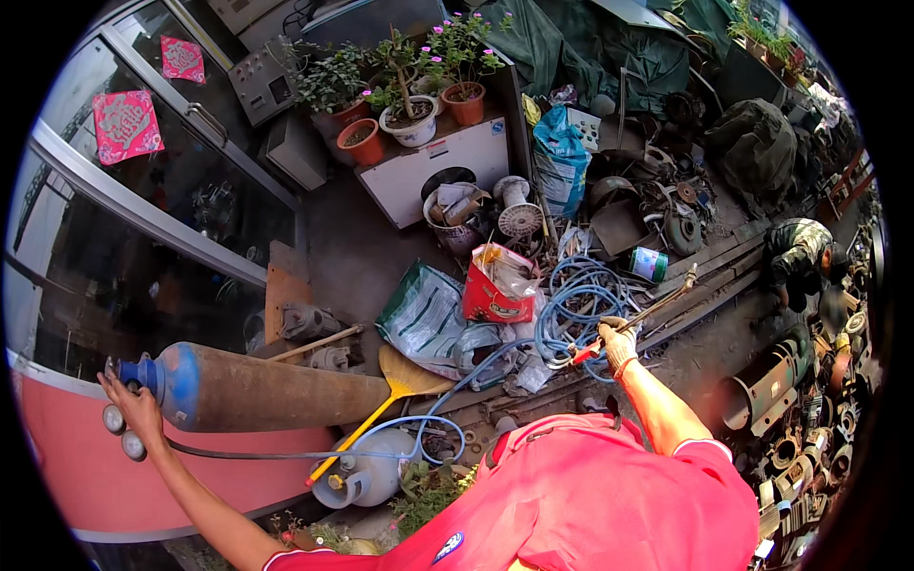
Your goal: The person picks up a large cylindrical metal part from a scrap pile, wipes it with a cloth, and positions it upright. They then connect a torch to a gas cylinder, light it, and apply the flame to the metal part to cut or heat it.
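My left hand [136, 411] is bare, its fingers curled against the blue valve end [143, 372] of a rusty brown gas cylinder [276, 388]. Two round pressure gauges [132, 444] hang beside that hand. A work glove covers my right hand [619, 344], which grips a cutting torch [657, 306] with red on its handle and a long brass-coloured tube pointing up and right. Blue hose [562, 305] lies coiled just left of the torch. Below the brown cylinder stands a small grey gas bottle [386, 466], with a yellow-handled broom [400, 377] resting across it.
A red box [500, 285], a woven sack [419, 319] and potted plants [411, 121] on a white cabinet stand ahead. Scrap metal parts [800, 447] cover the right side, where another person [800, 257] bends over. Glass doors [162, 181] are at left.
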Action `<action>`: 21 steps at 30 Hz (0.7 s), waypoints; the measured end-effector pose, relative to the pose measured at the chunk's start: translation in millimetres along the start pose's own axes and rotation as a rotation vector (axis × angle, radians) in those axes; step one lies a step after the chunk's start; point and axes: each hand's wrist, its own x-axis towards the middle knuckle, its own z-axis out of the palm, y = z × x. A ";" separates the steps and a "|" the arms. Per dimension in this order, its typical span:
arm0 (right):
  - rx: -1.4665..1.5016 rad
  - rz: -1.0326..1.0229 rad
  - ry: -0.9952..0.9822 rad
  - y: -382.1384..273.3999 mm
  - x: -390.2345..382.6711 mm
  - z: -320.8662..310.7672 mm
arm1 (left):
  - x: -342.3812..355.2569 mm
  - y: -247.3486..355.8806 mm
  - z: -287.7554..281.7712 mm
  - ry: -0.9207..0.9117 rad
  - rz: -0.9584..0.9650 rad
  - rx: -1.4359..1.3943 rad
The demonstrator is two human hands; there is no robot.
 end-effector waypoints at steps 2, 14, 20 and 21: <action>0.132 0.064 0.066 25.8 11.3 -26.7 | 23.4 -14.9 -34.3 -0.334 0.077 -0.079; 0.143 0.164 0.054 49.2 37.0 -16.6 | 35.1 12.7 -10.6 -0.193 0.004 0.745; -0.036 0.188 -0.146 44.9 34.3 12.3 | 111.1 -200.8 -50.5 -0.595 0.281 0.284; -0.066 0.181 -0.132 48.2 31.4 3.3 | 105.5 -203.1 -31.5 -0.634 0.224 0.215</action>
